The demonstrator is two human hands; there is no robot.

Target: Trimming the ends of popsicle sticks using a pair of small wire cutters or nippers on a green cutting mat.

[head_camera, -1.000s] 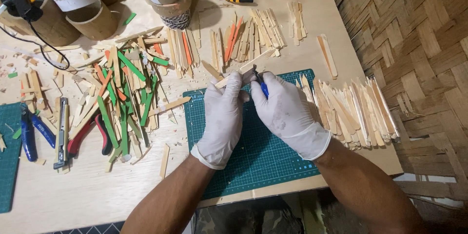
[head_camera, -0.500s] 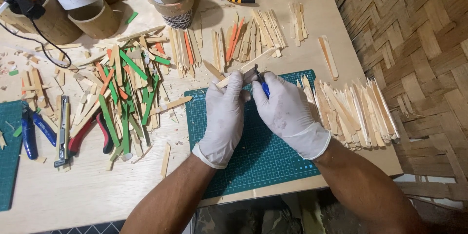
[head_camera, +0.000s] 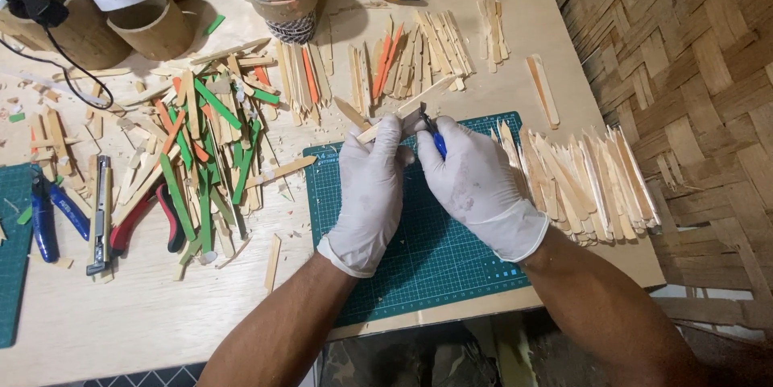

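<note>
While the left hand [head_camera: 369, 194] is closed around a wooden stick [head_camera: 403, 110] at frame centre, a blue-handled knife [head_camera: 436, 140] is gripped by the right hand [head_camera: 475, 186] over the green cutting mat [head_camera: 435, 266].

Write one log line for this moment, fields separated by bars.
left hand: holds wooden stick | right hand: blue knife at stick | under: green mat

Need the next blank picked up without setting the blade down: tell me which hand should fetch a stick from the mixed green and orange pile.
Left. The left hand lies nearer the coloured stick pile; the right hand grips the blue cutter.
</note>
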